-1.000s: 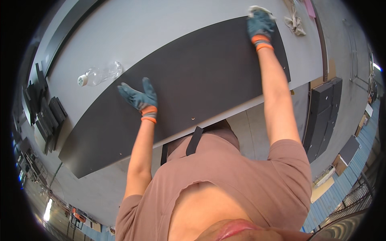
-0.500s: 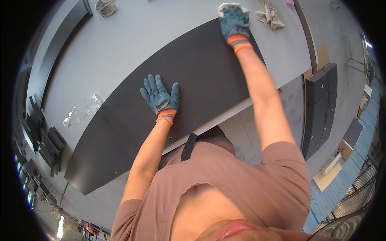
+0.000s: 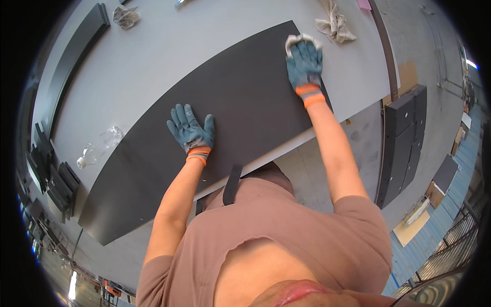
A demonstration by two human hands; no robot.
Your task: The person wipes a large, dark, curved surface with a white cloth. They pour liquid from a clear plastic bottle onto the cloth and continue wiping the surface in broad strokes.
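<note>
A person, seen from above through a round fisheye view, leans over a dark board (image 3: 245, 97) lying flat on a pale grey table (image 3: 148, 51). The board fills the middle of the frame, slanting from lower left to upper right; its far edge bows outward in a long curve, and its near edge runs straight past the person's waist. Both hands wear blue-green gloves with orange cuffs. The left hand (image 3: 190, 128), just left of centre, rests palm down on the board, wide open with fingers and thumb spread, grasping nothing. The right hand (image 3: 305, 66), right of centre in the upper part of the frame, is also open, its fingers stretched forward over a white cloth (image 3: 290, 47) that shows around the fingertips; hand and cloth lie across the board's right-hand edge. The palm's underside is hidden. A crumpled beige rag (image 3: 335, 26) lies on the table near that hand, toward the top of the frame. A clear plastic bottle (image 3: 110, 138) with a white cap lies on its side at the left, just beside the board's curved edge. Dark strips (image 3: 61, 189) are heaped at the far left, and another crumpled rag (image 3: 126, 18) sits at the upper left. Dark panels (image 3: 401, 143) stand at the right of the frame. The person's brown shirt (image 3: 286, 230) fills the lower middle.
</note>
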